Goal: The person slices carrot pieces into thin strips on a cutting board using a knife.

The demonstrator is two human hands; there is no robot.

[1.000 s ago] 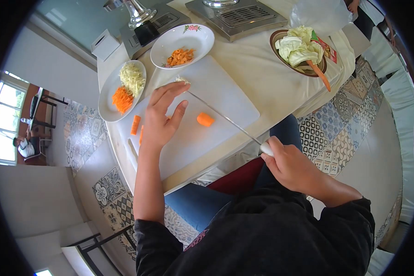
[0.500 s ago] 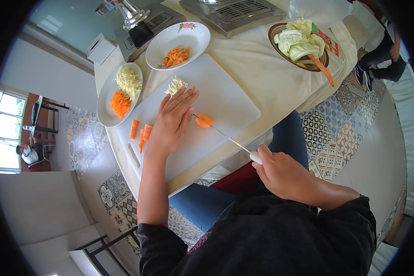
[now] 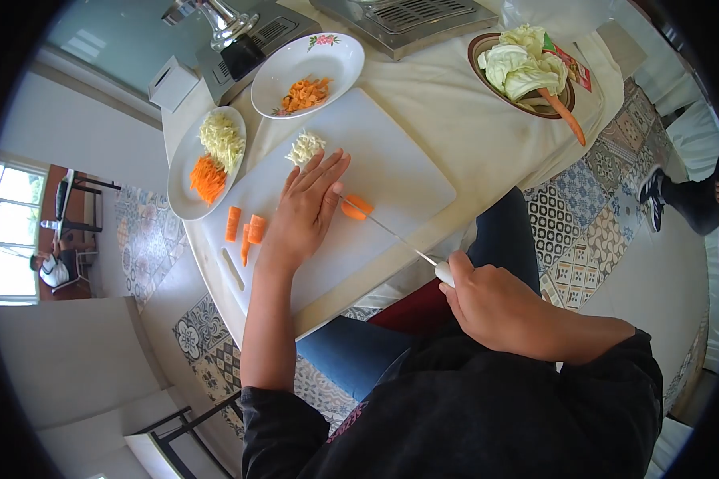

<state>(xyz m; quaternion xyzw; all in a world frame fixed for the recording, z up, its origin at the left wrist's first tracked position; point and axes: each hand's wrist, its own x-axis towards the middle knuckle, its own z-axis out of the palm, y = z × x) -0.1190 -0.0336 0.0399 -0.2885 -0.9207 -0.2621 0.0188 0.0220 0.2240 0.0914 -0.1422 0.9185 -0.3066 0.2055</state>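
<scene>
I am holding a thin-bladed knife with a white handle (image 3: 405, 243) in the right hand (image 3: 494, 305), its fingers curling closed around the handle near the board's front edge. The blade is slanting up and leftward over a large white plastic cutting board (image 3: 391, 172), and its tip is reaching the thumb side of the left hand (image 3: 299, 219). The short, thick orange carrot piece (image 3: 358, 207) is lying on the board beside the blade; I cannot tell whether they are touching. I am holding the left hand palm down over the board, its fingers straight and narrowly spaced; I cannot tell what its palm is touching.

Just beyond those fingertips, a small pile of white shreds (image 3: 305, 148) is resting on the board. Cut orange carrot sticks (image 3: 256, 229) are lying left of the hand. An oval white plate (image 3: 185, 160) is holding pale green and orange shreds in two heaps, beside a white flower-patterned bowl (image 3: 334, 65) containing orange shavings. Farther right, a brown-rimmed bowl (image 3: 475, 57) is holding pale cabbage leaves (image 3: 523, 68), with a whole carrot (image 3: 566, 120) sticking out over its rim.
</scene>
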